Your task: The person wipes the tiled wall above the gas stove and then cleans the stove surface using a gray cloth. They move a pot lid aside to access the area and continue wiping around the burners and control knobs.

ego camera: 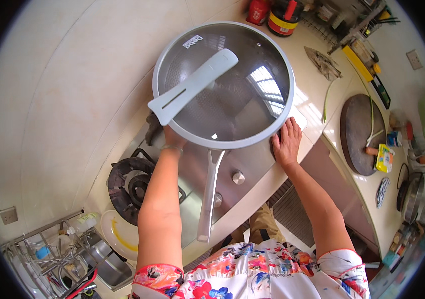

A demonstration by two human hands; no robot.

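Observation:
A large wok with a grey-rimmed glass lid sits over the hob, its metal handle pointing towards me. A long light-blue lid handle lies diagonally across the glass. My left hand is at the wok's near left edge, partly under the rim; its fingers are hidden. My right hand rests with its fingers extended at the hob's right end, beside the wok's near right rim. No object shows in it.
An uncovered gas burner and a yellow-streaked plate are at left, near a sink and dish rack. Control knobs line the hob's front. At right lie a round chopping board, spring onion and a crumpled cloth.

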